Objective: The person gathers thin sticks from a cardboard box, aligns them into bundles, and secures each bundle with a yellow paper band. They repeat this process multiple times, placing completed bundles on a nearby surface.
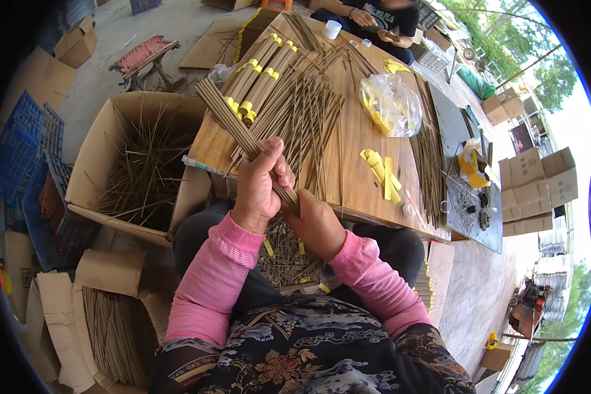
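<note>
A loose bundle of brown incense sticks [231,119] slants up and leftward in front of me, over the table's near edge. My left hand [261,184] is wrapped round its middle, thumb on top. At its lower end my right hand [312,223] is closed on the same bundle, with its fingertips partly hidden. Beyond my hands, many loose sticks [308,108] lie spread on the wooden table [381,174]. Several finished bundles with yellow paper bands [259,79] are stacked to their left. Flat yellow paper strips [382,172] lie to the right.
An open cardboard box of jumbled sticks [85,164] stands left of the table, another box of sticks [115,328] at lower left. A clear plastic bag [400,108] with yellow strips rests on the table. Across it sits another person [368,20]. A dark board [463,154] adjoins at right.
</note>
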Tool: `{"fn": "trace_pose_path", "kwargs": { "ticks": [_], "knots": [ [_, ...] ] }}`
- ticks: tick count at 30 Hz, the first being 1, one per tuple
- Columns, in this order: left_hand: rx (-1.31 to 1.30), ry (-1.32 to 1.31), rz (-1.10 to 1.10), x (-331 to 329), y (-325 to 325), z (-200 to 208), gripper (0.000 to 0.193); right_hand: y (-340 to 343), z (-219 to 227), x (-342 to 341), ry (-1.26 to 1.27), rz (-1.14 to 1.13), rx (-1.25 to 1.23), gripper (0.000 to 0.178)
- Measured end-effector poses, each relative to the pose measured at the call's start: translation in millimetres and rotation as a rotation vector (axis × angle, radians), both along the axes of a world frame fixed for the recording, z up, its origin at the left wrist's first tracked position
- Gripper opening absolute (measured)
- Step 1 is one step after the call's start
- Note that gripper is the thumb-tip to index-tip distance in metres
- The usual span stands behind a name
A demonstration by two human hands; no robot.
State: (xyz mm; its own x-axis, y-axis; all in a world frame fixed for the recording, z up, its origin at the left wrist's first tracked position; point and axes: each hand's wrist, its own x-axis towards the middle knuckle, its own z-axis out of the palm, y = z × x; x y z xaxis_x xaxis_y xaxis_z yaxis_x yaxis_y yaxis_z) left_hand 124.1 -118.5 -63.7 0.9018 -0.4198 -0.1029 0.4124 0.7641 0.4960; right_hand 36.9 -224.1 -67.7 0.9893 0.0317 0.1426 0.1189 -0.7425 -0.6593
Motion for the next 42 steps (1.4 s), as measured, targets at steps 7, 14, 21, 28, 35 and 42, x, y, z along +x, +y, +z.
{"fn": "trace_pose_path", "kwargs": {
  "ticks": [7, 14, 21, 28, 35, 42],
  "knots": [
    [0.033, 0.004, 0.131, 10.9, 7.4, 0.4, 0.020, 5.8, -6.8, 1.0, 0.039, -0.003, 0.001, 0.025],
    [-0.116, -0.092, -0.037, 9.7, 13.8, 6.9, 0.018, -1.6, 30.7, 1.9, 0.711, 0.128, 0.670, 0.024],
    [-0.134, -0.118, -0.048, 11.8, 13.1, 3.8, 0.018, 4.9, 24.1, -3.7, 0.491, 0.058, 0.492, 0.022],
    [-0.102, -0.009, -0.095, 5.7, 3.1, -7.9, 0.018, 2.7, 7.8, 1.1, 0.325, 0.041, 0.392, 0.022],
    [-0.063, 0.011, -0.002, 8.3, 6.7, -0.6, 0.019, 4.7, 19.9, 4.3, 0.467, -0.007, 0.317, 0.030],
    [-0.111, -0.004, 0.217, 34.4, 39.5, 7.9, 0.021, -31.1, 30.1, -16.0, 0.710, 0.211, 0.370, 0.039]
  ]
}}
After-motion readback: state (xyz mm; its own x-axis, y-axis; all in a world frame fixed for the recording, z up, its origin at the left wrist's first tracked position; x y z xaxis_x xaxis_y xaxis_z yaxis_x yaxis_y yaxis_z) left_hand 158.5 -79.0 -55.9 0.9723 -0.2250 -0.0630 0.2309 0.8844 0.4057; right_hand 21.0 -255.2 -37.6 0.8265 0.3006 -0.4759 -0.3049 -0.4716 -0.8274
